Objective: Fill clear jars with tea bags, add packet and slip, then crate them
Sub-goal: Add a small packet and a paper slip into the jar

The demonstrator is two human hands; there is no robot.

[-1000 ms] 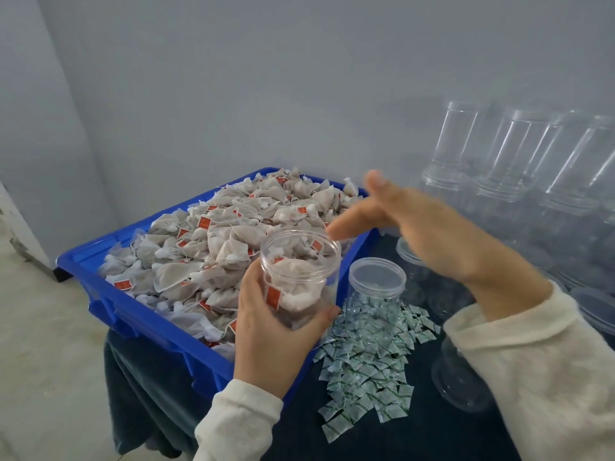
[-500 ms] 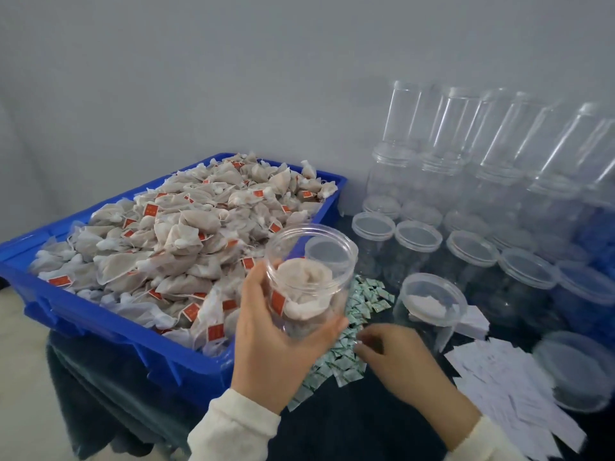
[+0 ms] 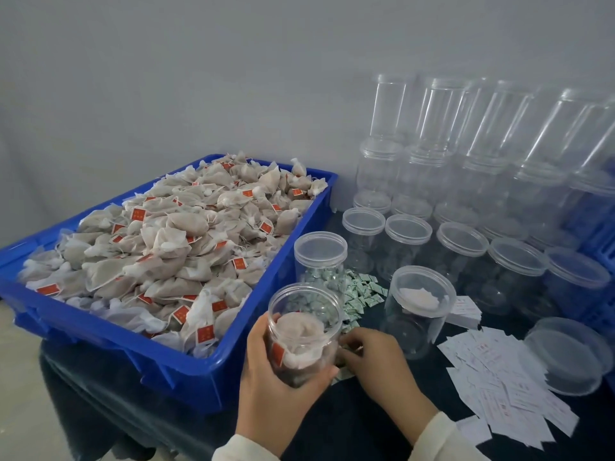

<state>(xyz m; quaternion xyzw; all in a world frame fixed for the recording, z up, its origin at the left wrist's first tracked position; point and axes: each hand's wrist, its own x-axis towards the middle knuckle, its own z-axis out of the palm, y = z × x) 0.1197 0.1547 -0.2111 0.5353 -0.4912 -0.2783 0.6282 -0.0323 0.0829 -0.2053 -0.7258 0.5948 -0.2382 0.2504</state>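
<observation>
A dark-covered bench point(image 3: 382, 424) stands against a plain grey wall point(image 3: 199, 78). On its left side sits a blue tray point(image 3: 186, 367), heaped above its rim with tea bags point(image 3: 173, 247), pale mesh pouches with small red tags. On the right, against the wall, clear jars point(image 3: 466, 181) are stacked in two tiers, the upper ones leaning, with more lidded ones standing in rows in front. One lidded jar stands just beside the tray's near right corner, behind a heap of small green-and-white packets point(image 3: 361, 291). To the right of that heap stands an open jar point(image 3: 417, 311) with something pale inside. Further right a scatter of white slips point(image 3: 509, 394) with red print lies on the bench, and a loose clear lid point(image 3: 569, 356) rests at its far edge.

The left hand point(image 3: 276, 390) grips the held jar point(image 3: 304, 331) from below and behind, fingers and thumb curled round its lower wall. It is open-topped, tilted slightly toward the camera, partly filled with tea bags, and held above the bench just off the tray's near right corner. The right hand point(image 3: 372, 357) is down on the near edge of the packets, fingers curled in; whether they pinch a packet is hidden behind the held jar. Both wrists show cream sleeves point(image 3: 442, 440).
</observation>
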